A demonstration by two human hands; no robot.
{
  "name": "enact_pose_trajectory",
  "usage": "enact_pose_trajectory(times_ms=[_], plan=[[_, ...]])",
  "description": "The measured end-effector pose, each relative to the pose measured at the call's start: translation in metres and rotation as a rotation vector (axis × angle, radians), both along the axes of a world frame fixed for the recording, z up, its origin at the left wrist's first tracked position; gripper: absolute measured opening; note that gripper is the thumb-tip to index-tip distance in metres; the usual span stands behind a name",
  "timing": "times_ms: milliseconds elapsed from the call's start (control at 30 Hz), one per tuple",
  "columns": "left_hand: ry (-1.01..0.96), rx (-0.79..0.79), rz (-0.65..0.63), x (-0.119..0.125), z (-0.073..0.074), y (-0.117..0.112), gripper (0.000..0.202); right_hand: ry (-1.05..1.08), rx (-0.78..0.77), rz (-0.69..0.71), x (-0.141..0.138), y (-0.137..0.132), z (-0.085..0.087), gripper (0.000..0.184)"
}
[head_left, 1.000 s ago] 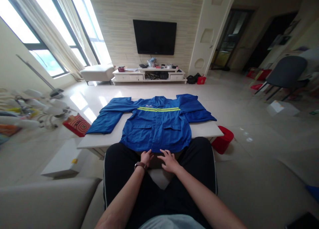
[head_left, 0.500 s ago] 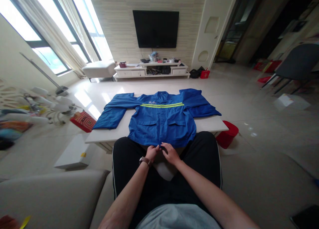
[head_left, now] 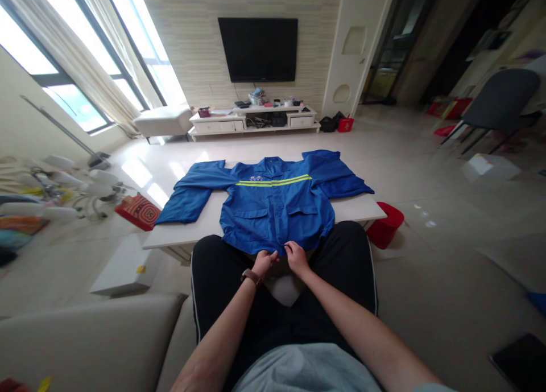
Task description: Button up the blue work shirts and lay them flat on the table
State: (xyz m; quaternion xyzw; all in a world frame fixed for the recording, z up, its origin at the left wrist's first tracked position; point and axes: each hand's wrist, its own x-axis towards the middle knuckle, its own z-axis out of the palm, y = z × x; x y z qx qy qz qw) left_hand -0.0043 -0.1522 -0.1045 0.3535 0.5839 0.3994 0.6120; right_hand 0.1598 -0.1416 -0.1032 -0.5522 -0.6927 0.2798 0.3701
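blue jacket [head_left: 249, 227] spread on the white table [head_left: 352, 209], near hem [head_left: 247, 245] in both hands
left hand [head_left: 265, 263] pinches the hem; just to its right, the right hand [head_left: 296, 258], fingers looser half a second ago, now pinches the front edge.

Open above the blue work jacket [head_left: 281, 210], lying flat on the white coffee table [head_left: 354, 208]. Open over the bare tabletop [head_left: 207, 219] between its body and the sleeve [head_left: 187, 198] on the left. Tight at the front hem [head_left: 245, 248], with the left hand [head_left: 265, 261] and right hand [head_left: 296, 258] close together. Walled in on either side by the black-trousered knees [head_left: 209, 255]. Obstructed at the table's right end by a red stool [head_left: 386, 227].
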Motion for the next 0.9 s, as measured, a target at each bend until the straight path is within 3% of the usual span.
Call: enact_pose_trajectory(times_ms=[200, 433, 700, 900], plan=[[-0.006, -0.004, 0.035, 0.005, 0.001, -0.003, 0.053, 0.047, 0.020, 0.032, 0.003, -0.001, 0.002, 0.023], [0.066, 0.074, -0.015, 0.003, 0.005, -0.004, 0.055, 0.084, 0.044, 0.074, 0.004, -0.004, 0.001, 0.017], [0.192, 0.195, 0.004, 0.006, 0.008, -0.006, 0.052, 0.201, 0.039, 0.015, 0.002, -0.002, 0.000, 0.018], [0.238, 0.221, -0.058, 0.005, 0.014, -0.008, 0.049, 0.279, -0.010, -0.084, 0.001, 0.002, -0.005, 0.020]])
